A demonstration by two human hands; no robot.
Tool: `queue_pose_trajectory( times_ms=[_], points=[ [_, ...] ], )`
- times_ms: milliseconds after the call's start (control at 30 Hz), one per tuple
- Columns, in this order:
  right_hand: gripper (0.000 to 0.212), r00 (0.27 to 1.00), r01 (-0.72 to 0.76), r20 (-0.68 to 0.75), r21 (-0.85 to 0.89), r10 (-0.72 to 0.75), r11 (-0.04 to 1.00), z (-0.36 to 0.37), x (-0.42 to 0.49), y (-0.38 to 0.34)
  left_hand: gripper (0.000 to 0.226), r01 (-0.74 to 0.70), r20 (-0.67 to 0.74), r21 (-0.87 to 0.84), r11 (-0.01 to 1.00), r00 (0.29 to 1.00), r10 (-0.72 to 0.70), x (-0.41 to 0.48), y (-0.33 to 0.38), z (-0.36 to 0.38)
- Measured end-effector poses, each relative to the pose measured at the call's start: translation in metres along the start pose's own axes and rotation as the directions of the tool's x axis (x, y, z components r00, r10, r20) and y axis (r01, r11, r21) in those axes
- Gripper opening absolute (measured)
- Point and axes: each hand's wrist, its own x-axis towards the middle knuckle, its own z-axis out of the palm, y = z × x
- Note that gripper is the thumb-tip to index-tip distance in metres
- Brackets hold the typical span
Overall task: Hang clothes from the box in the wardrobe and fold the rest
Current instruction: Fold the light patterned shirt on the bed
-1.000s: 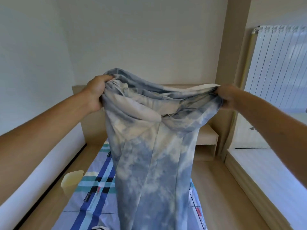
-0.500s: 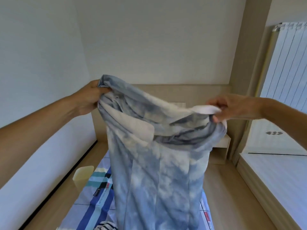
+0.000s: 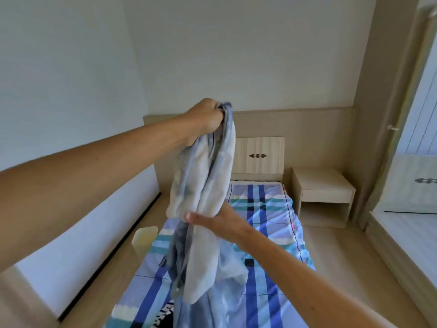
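One bunched blue-white garment (image 3: 205, 176) hangs; raised left hand (image 3: 205, 119) clenches its top, right hand (image 3: 220, 223) meets its middle, grasp unclear.

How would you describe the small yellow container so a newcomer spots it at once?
Start at the bed with the blue plaid sheet. On the wooden floor along its left edge, near the white wall, stands a pale yellow container. It is the only yellow thing there; the nightstand across the bed is wood-coloured.
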Motion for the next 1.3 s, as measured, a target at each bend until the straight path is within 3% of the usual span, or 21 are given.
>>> queue_pose_trajectory(
  times_ms=[133,233,300,400,433,500,600,633,700,767,833,867,900,933,967,1033,1067,1133,1200,1267,1300],
  points=[
    [0.017,0.975,-0.041,-0.220,-0.059,0.027,0.997,-0.005,0.018,0.006,0.021,0.013,-0.037,0.064,0.998,0.999,-0.010,-0.004,-0.007,-0.023],
    [0.019,0.933,-0.115,-0.359,-0.249,0.018,0.962,-0.039,0.021,0.023,0.025,0.042,-0.036,0.070,0.997,0.999,-0.040,-0.009,-0.020,-0.042],
    [0.016,0.920,-0.159,-0.391,-0.376,-0.001,0.913,-0.062,0.021,0.036,0.030,0.064,-0.018,0.061,0.996,0.998,-0.063,-0.013,-0.031,-0.049],
    [0.024,0.916,-0.336,-0.361,-0.455,0.173,0.825,-0.091,0.020,0.067,0.020,0.085,-0.012,0.022,0.996,0.996,-0.085,-0.016,-0.049,-0.060],
    [0.021,0.894,-0.398,-0.377,-0.426,0.240,0.812,-0.101,0.019,0.075,0.019,0.091,-0.020,0.008,0.996,0.996,-0.091,-0.017,-0.055,-0.065],
    [0.020,0.847,-0.440,-0.403,-0.165,0.346,0.883,-0.124,0.016,0.080,0.020,0.098,-0.011,-0.012,0.995,0.995,-0.098,-0.020,-0.067,-0.076],
    [0.022,0.868,-0.195,-0.427,0.177,0.254,0.965,-0.146,0.002,0.047,0.022,-0.005,0.133,0.061,0.998,0.991,-0.004,-0.030,-0.085,-0.086],
    [0.022,0.892,-0.092,-0.427,0.148,0.148,0.985,-0.153,-0.003,0.031,0.023,-0.054,0.194,0.116,0.992,0.981,0.030,-0.034,-0.089,-0.090],
    [0.012,0.936,0.091,-0.332,-0.098,-0.119,0.991,-0.162,-0.020,-0.006,0.033,-0.123,0.304,0.201,0.972,0.951,0.057,-0.044,-0.096,-0.094],
    [0.024,0.986,0.122,-0.043,-0.469,-0.160,0.875,-0.173,-0.033,-0.034,0.054,-0.199,0.359,0.336,0.921,0.931,0.071,-0.049,-0.104,-0.099],
    [0.039,0.994,0.102,0.100,-0.843,-0.031,0.528,-0.173,-0.037,-0.042,0.070,-0.249,0.394,0.479,0.842,0.918,0.047,-0.050,-0.113,-0.099],
    [0.038,0.994,0.107,0.108,-0.939,-0.017,0.327,-0.174,-0.034,-0.042,0.074,-0.266,0.416,0.514,0.816,0.909,0.034,-0.051,-0.116,-0.097],
    [0.031,0.993,0.120,0.116,-0.963,-0.029,0.241,-0.173,-0.033,-0.042,0.075,-0.274,0.429,0.538,0.797,0.903,0.021,-0.050,-0.123,-0.096],
    [0.023,0.990,0.138,0.125,-0.954,-0.067,0.265,-0.173,-0.033,-0.041,0.076,-0.287,0.445,0.543,0.789,0.895,0.019,-0.051,-0.127,-0.092],
    [0.025,0.991,0.128,0.103,-0.889,-0.079,0.440,-0.173,-0.035,-0.042,0.073,-0.301,0.454,0.540,0.786,0.890,0.028,-0.051,-0.132,-0.088],
    [0.031,0.994,0.098,0.025,-0.577,-0.103,0.811,-0.174,-0.036,-0.042,0.052,-0.315,0.421,0.504,0.804,0.903,0.090,-0.054,-0.137,-0.083],
    [0.025,0.994,0.083,-0.037,-0.402,-0.107,0.912,-0.173,-0.038,-0.042,0.041,-0.317,0.370,0.481,0.817,0.919,0.139,-0.056,-0.138,-0.081],
    [0.015,0.988,0.063,-0.136,-0.098,-0.076,0.993,-0.169,-0.041,-0.046,0.036,-0.282,0.248,0.436,0.855,0.951,0.187,-0.054,-0.139,-0.079],
    [0.010,0.992,0.037,-0.127,0.110,-0.023,0.993,-0.167,-0.041,-0.052,0.032,-0.211,0.224,0.410,0.887,0.966,0.126,-0.046,-0.140,-0.077],
    [0.033,0.978,-0.049,-0.195,0.141,0.077,0.989,-0.169,-0.031,-0.053,0.025,-0.078,0.237,0.357,0.931,0.972,-0.009,-0.039,-0.140,-0.069],
    [0.032,0.954,-0.089,-0.275,0.115,0.117,0.989,-0.167,-0.028,-0.056,0.026,0.022,0.215,0.314,0.949,0.972,-0.094,-0.035,-0.138,-0.064]
  ],
)
